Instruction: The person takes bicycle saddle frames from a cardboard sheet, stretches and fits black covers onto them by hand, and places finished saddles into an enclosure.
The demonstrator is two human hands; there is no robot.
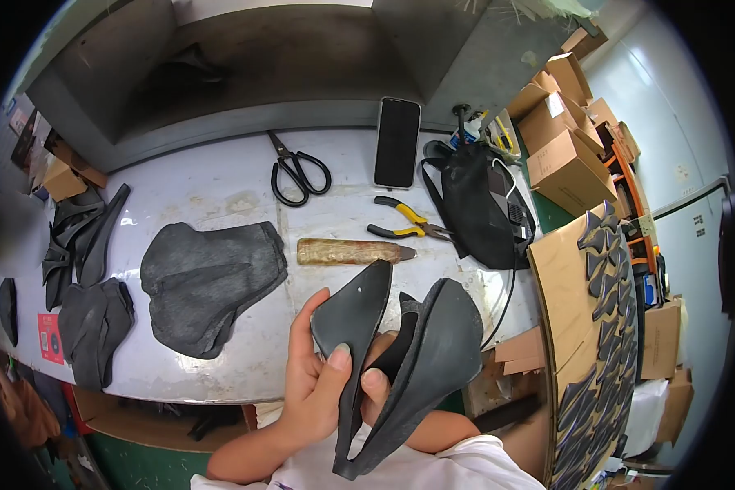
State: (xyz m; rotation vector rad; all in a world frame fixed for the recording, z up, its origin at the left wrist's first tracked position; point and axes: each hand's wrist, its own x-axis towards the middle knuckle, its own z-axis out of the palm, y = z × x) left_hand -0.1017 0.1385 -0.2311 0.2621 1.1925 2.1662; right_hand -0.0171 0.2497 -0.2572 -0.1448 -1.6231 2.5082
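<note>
In front of my body I hold a dark grey, leather-like folded piece (445,343) with two wide lobes that meet in a narrow lower end. My left hand (322,388) is closed on the left lobe, thumb on the near face and fingers behind it. The thumb of my right hand (375,384) presses at the gap between the lobes; most of that hand is hidden behind the right lobe. Just beyond lies a tape-wrapped tool (347,251) with a dark tip. A stack of similar dark grey pieces (208,282) rests on the table to the left.
Black-handled scissors (300,175), a phone (398,143), yellow-black pliers (408,219) and a black bag (486,204) lie on the white table (220,192). More dark pieces (98,327) sit far left. At right, a cardboard-covered board (567,327) carries many small dark parts.
</note>
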